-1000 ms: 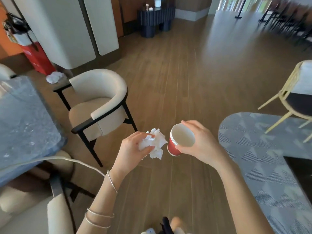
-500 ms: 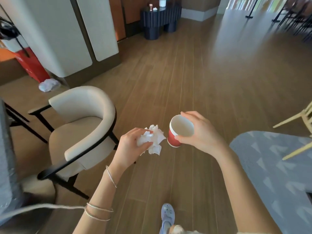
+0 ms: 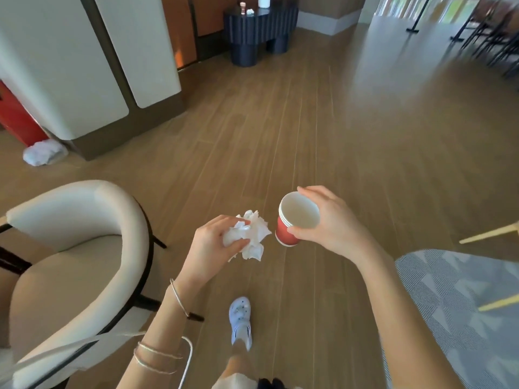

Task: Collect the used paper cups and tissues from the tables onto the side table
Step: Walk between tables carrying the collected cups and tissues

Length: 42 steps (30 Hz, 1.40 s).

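Well short of the dark fluted surface at the room's far end, probably the side table where the rubbish is being gathered, a person holds both finds out in front. The left hand curls round a crumpled tissue, balled so nothing drops. The right hand grips nested red paper cups round the rim, mouth up, probably to keep any dregs in. Another white wad lies on the floor, nearer than that surface and to its left.
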{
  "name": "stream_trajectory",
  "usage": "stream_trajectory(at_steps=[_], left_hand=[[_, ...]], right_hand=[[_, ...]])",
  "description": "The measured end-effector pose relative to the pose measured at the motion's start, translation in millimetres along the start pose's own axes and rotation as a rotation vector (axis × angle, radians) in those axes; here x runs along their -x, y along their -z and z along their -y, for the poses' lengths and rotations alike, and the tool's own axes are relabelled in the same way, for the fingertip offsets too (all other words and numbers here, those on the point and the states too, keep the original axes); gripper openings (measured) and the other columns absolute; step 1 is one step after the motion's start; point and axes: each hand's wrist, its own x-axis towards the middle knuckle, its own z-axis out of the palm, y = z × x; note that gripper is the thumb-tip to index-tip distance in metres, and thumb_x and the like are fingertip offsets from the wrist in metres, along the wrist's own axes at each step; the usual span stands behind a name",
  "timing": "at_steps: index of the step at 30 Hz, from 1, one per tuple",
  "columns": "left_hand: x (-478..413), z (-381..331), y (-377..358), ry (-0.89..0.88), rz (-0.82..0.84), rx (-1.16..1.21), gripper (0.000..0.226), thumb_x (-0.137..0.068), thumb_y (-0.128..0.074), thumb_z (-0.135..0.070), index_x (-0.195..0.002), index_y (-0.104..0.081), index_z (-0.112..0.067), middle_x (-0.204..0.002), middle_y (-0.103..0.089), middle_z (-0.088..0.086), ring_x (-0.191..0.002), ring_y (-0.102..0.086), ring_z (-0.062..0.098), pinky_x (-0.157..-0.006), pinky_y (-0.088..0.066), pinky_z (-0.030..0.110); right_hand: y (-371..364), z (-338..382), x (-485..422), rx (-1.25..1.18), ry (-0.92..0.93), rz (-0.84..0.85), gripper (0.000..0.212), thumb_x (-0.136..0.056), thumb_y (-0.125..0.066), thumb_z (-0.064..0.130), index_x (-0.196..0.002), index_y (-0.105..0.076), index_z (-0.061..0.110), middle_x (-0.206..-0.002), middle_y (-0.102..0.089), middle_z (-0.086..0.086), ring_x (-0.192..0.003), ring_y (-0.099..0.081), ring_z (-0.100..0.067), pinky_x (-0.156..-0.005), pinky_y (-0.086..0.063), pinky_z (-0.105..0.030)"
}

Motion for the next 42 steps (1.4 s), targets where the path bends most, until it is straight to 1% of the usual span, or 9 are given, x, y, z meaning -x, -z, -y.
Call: stream_trajectory(at_steps=[4,9,12,16,19,22,27,32,42], left_hand=[[-96.3,27.7,1.0,-0.02,-0.016,0.02,0.027,-0.072,-0.076,-0.009,-0.095,-0.07,-0.022,-0.087,-0.061,-0.012,-0.069,-0.055,0.001,-0.06,-0.038,0.007],[-220.6,47.2,12.5,-0.062,-0.027,0.024,0.027,-0.071,-0.076,-0.009,-0.094,-0.069,-0.024,-0.089,-0.062,-0.011,-0.069,-0.056,-0.004,-0.06,-0.039,0.005],[-282.1,57.9,16.6,-0.09,-0.035,0.043,0.03,-0.072,-0.076,-0.008,-0.091,-0.066,-0.029,-0.091,-0.063,-0.009,-0.07,-0.057,-0.003,-0.057,-0.04,0.005],[-344.7,86.1,8.7,-0.06,-0.029,0.054,0.029,-0.073,-0.076,-0.009,-0.092,-0.067,-0.028,-0.094,-0.063,-0.01,-0.065,-0.059,0.003,-0.056,-0.042,0.007],[-389.8,111.4,-5.2,-0.035,-0.011,0.045,0.033,-0.072,-0.077,-0.008,-0.091,-0.064,-0.032,-0.095,-0.064,-0.008,-0.067,-0.058,0.0,-0.057,-0.041,0.005],[-446.6,132.1,-20.8,0.002,-0.009,0.021,0.032,-0.071,-0.078,-0.009,-0.092,-0.066,-0.031,-0.091,-0.062,-0.012,-0.067,-0.055,-0.004,-0.06,-0.037,0.004],[-567.7,146.4,-42.8,0.021,-0.019,0.024,0.029,-0.072,-0.077,-0.01,-0.094,-0.069,-0.027,-0.079,-0.059,-0.013,-0.063,-0.055,-0.001,-0.055,-0.038,0.005],[-684.1,150.2,-54.9,0.006,-0.071,-0.009,0.028,-0.071,-0.077,-0.01,-0.094,-0.069,-0.025,-0.077,-0.057,-0.016,-0.061,-0.055,0.001,-0.054,-0.038,0.006],[-843.6,202.9,-78.5,0.045,-0.094,-0.058,0.027,-0.07,-0.078,-0.008,-0.095,-0.071,-0.016,-0.078,-0.057,-0.015,-0.065,-0.055,0.002,-0.055,-0.037,0.006]], right_hand=[[7.8,-15.6,-92.5,-0.017,-0.006,-0.02,0.08,-0.069,-0.073,0.041,-0.138,-0.037,0.025,-0.135,-0.035,0.019,-0.107,-0.034,0.006,-0.087,-0.029,-0.02],[26.7,-24.2,-210.9,-0.024,0.0,-0.05,0.08,-0.067,-0.072,0.043,-0.137,-0.038,0.025,-0.132,-0.036,0.021,-0.103,-0.033,0.009,-0.086,-0.029,-0.019],[32.2,-32.3,-269.0,-0.018,0.009,-0.057,0.08,-0.067,-0.072,0.042,-0.137,-0.038,0.025,-0.132,-0.037,0.021,-0.103,-0.034,0.008,-0.086,-0.029,-0.019],[32.9,-54.1,-339.1,-0.006,-0.002,-0.039,0.081,-0.067,-0.072,0.043,-0.137,-0.038,0.025,-0.134,-0.036,0.021,-0.106,-0.036,0.005,-0.086,-0.031,-0.02],[29.2,-80.1,-391.2,-0.016,-0.021,-0.018,0.081,-0.067,-0.073,0.043,-0.138,-0.038,0.024,-0.134,-0.037,0.019,-0.111,-0.038,0.002,-0.088,-0.031,-0.02],[29.8,-110.3,-449.8,-0.026,-0.028,0.004,0.081,-0.067,-0.073,0.041,-0.137,-0.038,0.024,-0.134,-0.037,0.019,-0.111,-0.038,0.001,-0.088,-0.031,-0.02],[58.3,-156.2,-565.4,-0.045,-0.02,-0.002,0.08,-0.068,-0.074,0.039,-0.138,-0.037,0.024,-0.135,-0.037,0.017,-0.108,-0.035,0.002,-0.087,-0.03,-0.021],[97.9,-186.9,-676.6,-0.03,0.015,-0.005,0.079,-0.068,-0.073,0.04,-0.137,-0.037,0.024,-0.136,-0.037,0.016,-0.118,-0.04,-0.004,-0.089,-0.032,-0.023],[96.9,-235.7,-847.0,-0.038,0.027,0.068,0.079,-0.069,-0.072,0.042,-0.137,-0.037,0.027,-0.128,-0.034,0.025,-0.105,-0.034,0.007,-0.087,-0.031,-0.021]])
